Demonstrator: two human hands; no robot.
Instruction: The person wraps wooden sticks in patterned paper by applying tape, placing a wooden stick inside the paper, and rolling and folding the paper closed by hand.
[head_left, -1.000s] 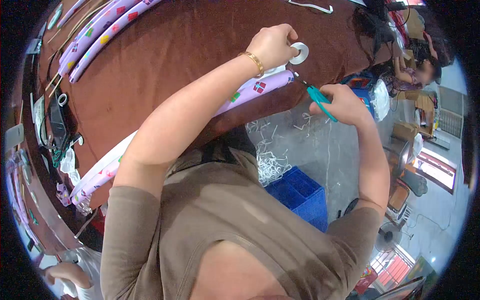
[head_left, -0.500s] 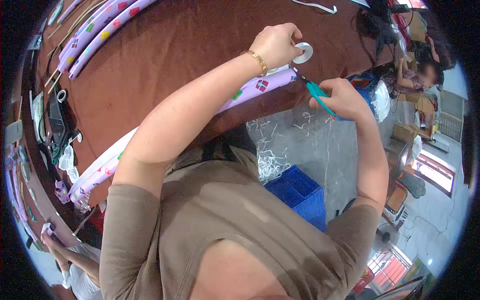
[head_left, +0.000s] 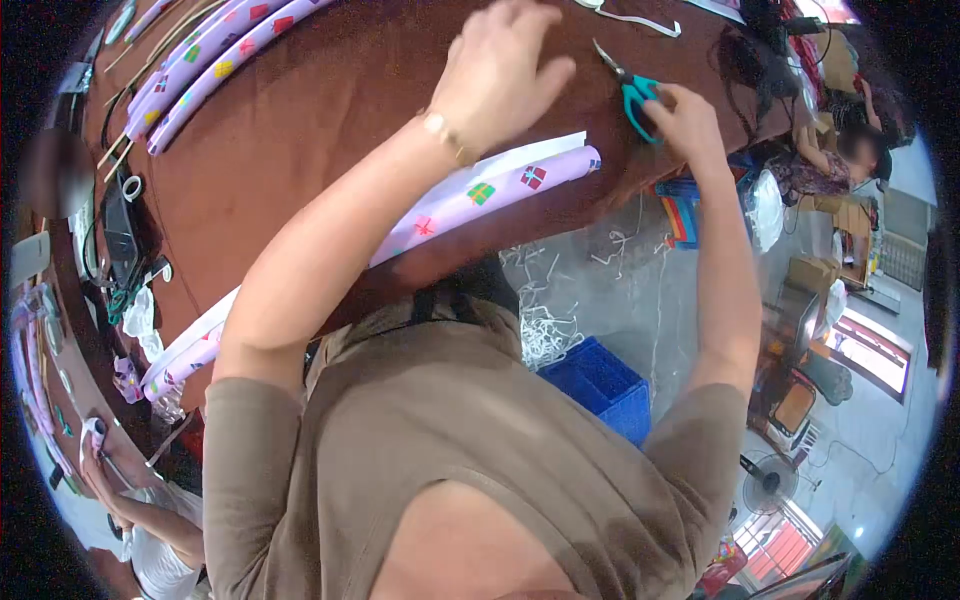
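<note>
Gripping scissor handles [head_left: 637, 83] in right hand [head_left: 690, 122], likely for control | with left hand [head_left: 500, 80] spread, empty-looking, far of patterned roll [head_left: 482, 194]

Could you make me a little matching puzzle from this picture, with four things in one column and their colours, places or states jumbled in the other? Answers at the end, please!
Things
1. Scissors
2. Patterned roll
3. Crate
4. White strips

Colour, place or state
A. Loosely tangled on the floor
B. Held by the right hand
C. Solid blue
D. Lilac, lying on the brown cloth

Right pairs
1-B, 2-D, 3-C, 4-A
</note>
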